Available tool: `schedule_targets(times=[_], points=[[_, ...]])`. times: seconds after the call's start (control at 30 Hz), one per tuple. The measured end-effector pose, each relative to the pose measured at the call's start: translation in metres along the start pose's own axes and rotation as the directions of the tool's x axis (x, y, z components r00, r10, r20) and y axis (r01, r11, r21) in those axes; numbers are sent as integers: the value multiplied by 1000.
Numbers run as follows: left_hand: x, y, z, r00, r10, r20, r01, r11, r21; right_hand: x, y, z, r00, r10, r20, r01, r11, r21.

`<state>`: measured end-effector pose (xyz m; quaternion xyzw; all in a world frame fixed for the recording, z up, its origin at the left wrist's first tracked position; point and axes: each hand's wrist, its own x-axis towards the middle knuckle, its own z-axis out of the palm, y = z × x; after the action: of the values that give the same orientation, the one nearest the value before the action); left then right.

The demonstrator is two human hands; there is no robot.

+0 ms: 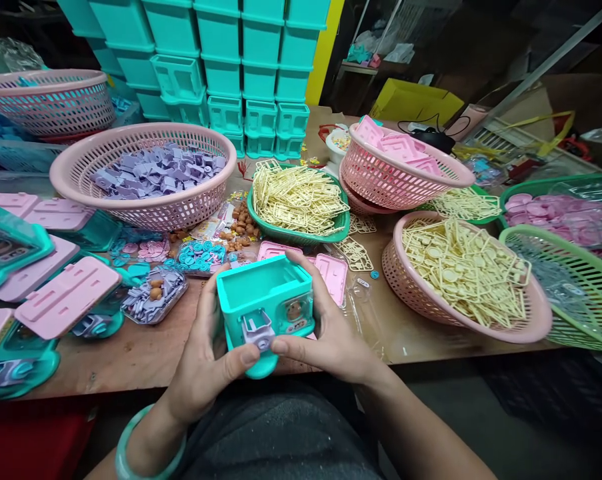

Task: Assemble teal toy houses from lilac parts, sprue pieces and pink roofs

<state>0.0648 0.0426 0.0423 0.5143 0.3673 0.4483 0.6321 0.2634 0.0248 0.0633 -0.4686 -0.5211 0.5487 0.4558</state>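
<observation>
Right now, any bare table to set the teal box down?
Bare wood shows along the near table edge, between the left hand and the stacked pink-lidded units. A smaller strip lies right of the right hand, before the pink basket of cream sprues. Behind the teal box it is crowded.
</observation>
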Motion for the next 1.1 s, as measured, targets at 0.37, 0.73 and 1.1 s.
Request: schedule_targets(times=[0.37,0.73,1.1], points=[[-3,-5,-1,988,144,-59,-125,957,260,3,-11,17,974,56,-218,-57,998,4],[5,-2,4,992,75,-100,-67,994,82,2,-8,18,981,73,-180,-91,992,-91],[10,-8,4,995,91,-46,-86,992,91,6,-5,23,969,54,-243,-92,985,-145]])
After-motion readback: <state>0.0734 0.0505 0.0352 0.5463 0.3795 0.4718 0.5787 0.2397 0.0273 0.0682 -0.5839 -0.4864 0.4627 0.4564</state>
